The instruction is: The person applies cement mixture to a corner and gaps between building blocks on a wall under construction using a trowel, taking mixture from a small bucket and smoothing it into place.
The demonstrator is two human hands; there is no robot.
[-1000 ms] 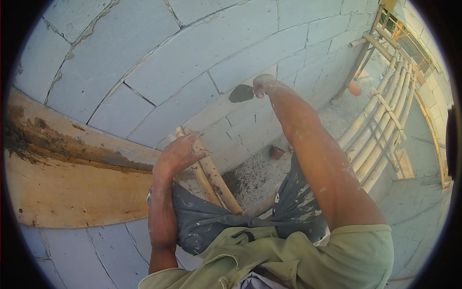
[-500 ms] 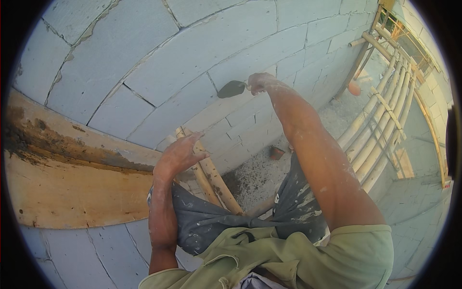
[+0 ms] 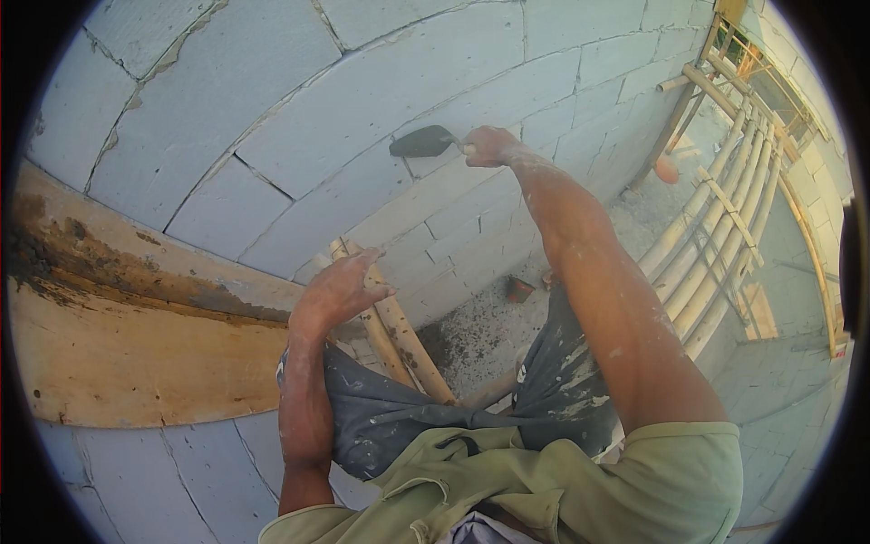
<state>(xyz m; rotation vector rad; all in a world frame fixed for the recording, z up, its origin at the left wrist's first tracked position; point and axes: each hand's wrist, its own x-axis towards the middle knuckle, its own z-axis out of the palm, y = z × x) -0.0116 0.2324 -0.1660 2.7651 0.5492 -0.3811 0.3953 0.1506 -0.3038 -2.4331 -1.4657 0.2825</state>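
Wall (image 3: 408,82) ahead, trowel (image 3: 423,141) before it, planks (image 3: 154,363) left, poles (image 3: 688,261) right

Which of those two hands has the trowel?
The right hand, stretched toward the pale block wall, grips the dark trowel; the left hand, open near two wooden poles, holds no tool.

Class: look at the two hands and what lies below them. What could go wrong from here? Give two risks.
The right hand holds the trowel out by the wall; if that grip slipped, the trowel could drop toward the floor.

The left hand is open by the poles, not visibly gripping them, so it might give little support if balance were lost.
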